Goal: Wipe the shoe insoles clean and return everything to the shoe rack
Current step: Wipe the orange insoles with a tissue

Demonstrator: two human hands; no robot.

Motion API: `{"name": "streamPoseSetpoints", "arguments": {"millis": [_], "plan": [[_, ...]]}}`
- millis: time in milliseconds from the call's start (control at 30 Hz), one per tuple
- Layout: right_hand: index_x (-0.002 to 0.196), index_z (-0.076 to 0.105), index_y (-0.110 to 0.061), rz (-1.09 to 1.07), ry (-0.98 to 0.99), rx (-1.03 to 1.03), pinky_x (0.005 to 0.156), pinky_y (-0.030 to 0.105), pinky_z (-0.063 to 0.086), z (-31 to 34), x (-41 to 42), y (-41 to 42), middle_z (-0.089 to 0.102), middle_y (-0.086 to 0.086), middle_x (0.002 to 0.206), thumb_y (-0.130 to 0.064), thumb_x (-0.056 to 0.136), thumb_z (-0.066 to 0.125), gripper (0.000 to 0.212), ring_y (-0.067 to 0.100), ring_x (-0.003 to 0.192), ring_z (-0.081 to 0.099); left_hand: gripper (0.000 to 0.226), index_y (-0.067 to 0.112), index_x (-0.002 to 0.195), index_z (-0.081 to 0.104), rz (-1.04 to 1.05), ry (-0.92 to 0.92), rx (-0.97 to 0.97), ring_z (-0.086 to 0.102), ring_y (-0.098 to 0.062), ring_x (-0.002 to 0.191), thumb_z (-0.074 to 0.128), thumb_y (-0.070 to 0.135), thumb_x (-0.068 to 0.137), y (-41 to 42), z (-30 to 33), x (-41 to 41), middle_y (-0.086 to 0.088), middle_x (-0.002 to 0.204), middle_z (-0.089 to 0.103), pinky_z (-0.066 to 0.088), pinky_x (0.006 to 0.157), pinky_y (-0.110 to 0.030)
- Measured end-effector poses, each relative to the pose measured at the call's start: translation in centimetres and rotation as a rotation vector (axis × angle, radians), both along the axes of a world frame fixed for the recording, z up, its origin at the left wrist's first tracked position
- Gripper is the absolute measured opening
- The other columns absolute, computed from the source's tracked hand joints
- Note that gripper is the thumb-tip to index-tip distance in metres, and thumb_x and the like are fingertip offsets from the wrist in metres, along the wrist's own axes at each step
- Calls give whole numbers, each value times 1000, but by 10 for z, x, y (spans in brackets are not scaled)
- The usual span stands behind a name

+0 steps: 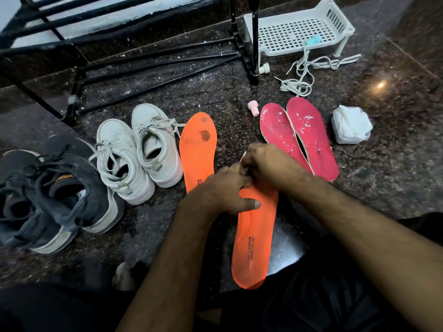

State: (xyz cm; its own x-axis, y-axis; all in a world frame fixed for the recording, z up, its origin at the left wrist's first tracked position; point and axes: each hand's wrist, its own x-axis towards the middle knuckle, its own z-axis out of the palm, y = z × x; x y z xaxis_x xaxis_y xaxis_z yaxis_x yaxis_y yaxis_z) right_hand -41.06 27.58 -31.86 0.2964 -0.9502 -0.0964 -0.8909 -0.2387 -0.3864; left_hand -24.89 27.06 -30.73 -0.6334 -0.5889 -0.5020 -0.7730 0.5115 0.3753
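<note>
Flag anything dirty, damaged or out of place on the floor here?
The orange insole on the floor has dark smudges near its toe. The two pink insoles carry white flecks, as if peeling. Loose laces lie tangled by the white basket. The black rack looks dusty.

Occlusions and cut-offs, head view

Held insole front end hidden under both hands; right hand covers whatever it pinches, only a pale sliver visible. Second orange insole heel hidden behind left hand. Rack cropped top and left. Insole print too blurred to read.
</note>
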Motion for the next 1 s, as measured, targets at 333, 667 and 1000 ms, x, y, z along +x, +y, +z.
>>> {"name": "streamPoseSetpoints", "arguments": {"millis": [333, 667, 1000], "plan": [[98, 78, -16, -275, -81, 41, 77, 23, 45, 6, -17, 1, 74, 8, 96, -6, 79, 65, 25, 26, 91, 69, 85, 17, 155, 30, -38, 3, -18, 26, -27, 145, 69, 48, 87, 5, -11, -1, -4, 160, 16, 32, 116, -44], [98, 75, -14, -452, -49, -38, 79, 33, 51, 2, -25, 0, 73, 14, 98, -14, 84, 68, 16, 32, 92, 68, 86, 19, 158, 22, 18, 71, -127, 28, -24, 144, 67, 45, 90, 6, -13, -2, 4, 162, 14, 33, 115, -40], [117, 65, -10, -228, 147, 74, 83, 35, 49, 5, 9, 19, 67, 15, 111, -27, 94, 60, 29, 31, 102, 65, 86, 29, 145, 46, 35, 114, -264, 41, -26, 129, 78, 59, 70, -7, -20, 3, 2, 149, 33, 38, 103, -36]]}}
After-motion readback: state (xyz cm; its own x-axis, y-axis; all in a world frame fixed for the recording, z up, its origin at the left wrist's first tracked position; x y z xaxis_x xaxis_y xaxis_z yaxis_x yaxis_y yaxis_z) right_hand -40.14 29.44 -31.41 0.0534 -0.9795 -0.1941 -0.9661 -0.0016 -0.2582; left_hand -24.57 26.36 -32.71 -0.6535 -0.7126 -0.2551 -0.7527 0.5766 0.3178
